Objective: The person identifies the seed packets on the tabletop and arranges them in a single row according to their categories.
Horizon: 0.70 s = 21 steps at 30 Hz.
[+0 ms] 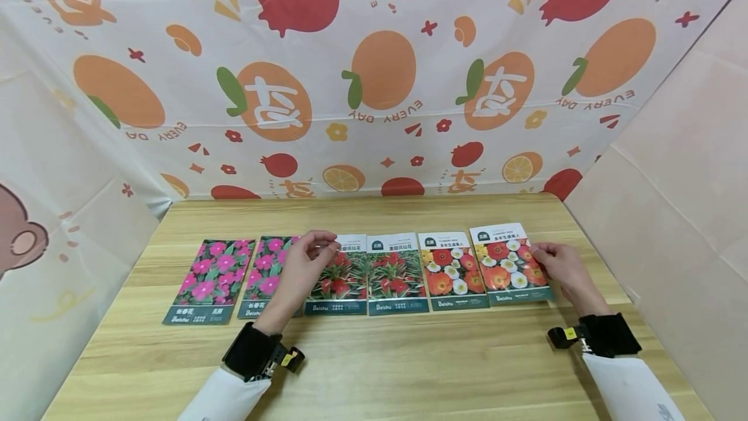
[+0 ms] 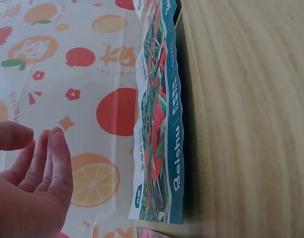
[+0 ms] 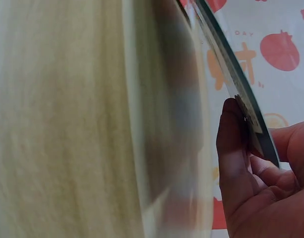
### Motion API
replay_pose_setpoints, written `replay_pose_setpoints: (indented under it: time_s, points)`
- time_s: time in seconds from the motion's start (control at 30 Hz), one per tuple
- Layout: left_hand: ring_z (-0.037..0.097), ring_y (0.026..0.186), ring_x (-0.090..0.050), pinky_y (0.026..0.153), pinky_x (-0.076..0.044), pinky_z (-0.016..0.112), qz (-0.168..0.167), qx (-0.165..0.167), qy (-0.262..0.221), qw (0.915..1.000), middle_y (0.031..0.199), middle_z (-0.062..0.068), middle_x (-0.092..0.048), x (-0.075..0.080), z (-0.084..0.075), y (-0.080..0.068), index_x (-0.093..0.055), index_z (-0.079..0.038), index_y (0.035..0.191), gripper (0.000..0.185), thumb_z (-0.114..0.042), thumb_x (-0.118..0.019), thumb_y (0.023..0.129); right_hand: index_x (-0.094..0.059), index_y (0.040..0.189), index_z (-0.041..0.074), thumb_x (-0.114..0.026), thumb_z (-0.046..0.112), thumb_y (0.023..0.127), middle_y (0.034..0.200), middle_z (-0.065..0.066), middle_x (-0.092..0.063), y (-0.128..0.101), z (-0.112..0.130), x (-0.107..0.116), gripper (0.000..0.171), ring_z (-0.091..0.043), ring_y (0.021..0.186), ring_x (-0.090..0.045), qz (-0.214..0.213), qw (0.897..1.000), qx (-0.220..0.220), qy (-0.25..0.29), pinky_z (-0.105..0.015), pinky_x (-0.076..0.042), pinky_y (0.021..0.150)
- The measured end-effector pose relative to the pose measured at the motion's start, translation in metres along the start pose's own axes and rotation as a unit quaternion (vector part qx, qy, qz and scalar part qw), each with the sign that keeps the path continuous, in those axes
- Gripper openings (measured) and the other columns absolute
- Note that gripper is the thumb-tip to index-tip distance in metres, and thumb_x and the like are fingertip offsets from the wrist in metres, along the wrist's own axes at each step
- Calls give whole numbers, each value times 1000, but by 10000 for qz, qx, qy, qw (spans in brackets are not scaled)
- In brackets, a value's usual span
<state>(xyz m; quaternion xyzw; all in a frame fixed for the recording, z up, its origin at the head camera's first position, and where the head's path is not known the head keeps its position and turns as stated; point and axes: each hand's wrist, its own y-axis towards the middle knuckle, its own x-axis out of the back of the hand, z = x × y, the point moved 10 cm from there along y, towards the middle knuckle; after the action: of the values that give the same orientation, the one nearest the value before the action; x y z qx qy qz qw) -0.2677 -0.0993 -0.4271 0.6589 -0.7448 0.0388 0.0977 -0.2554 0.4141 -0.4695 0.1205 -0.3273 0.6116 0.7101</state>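
Note:
Several flower seed packets lie in a row on the wooden table (image 1: 374, 356). Two pink-flower packets (image 1: 211, 278) are at the left, two red-and-green ones (image 1: 396, 275) in the middle, and two with red, white and yellow blooms at the right. My left hand (image 1: 320, 243) hovers above the join of the second and third packets, its fingers relaxed and holding nothing. In the left wrist view the left hand (image 2: 33, 183) is apart from the red-and-green packet (image 2: 159, 124). My right hand (image 1: 540, 255) pinches the right edge of the rightmost packet (image 1: 508, 265), thumb on top in the right wrist view (image 3: 231, 144).
A fruit-printed cloth (image 1: 374, 83) hangs behind the table and down the left side. A plain pale panel (image 1: 672, 180) closes the right side. Bare wood lies between the packets and the near edge of the table.

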Motion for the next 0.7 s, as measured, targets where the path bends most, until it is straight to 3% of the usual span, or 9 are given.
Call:
replay_pose_setpoints:
  time_s: [0.37,0.6,0.7]
  points:
    - [45,109,-65,93,-56,51,4,41,-47,10000,118,23,-68,0,2,0,-62,-3,130,26,-12,-62,105,-58,130,-18,-50,29,110,109,-25,-65,0,1,-1,52,-25,89,-58,97,9980,31,-631,-26,-49,68]
    - [43,110,-65,94,-55,52,99,129,-189,9997,120,23,-66,-2,6,-1,-60,-5,134,34,-21,-64,105,-63,123,-17,-52,28,109,110,-30,-65,-2,5,2,49,-33,93,-59,-95,9927,279,-1169,-30,-47,73]
    - [45,110,-65,94,-55,54,77,117,-229,9996,121,25,-65,0,6,-1,-60,-4,134,34,-21,-65,105,-64,121,-18,-52,28,109,109,-30,-67,-4,7,4,48,-33,92,-63,-178,9916,290,-1249,-32,-52,72]
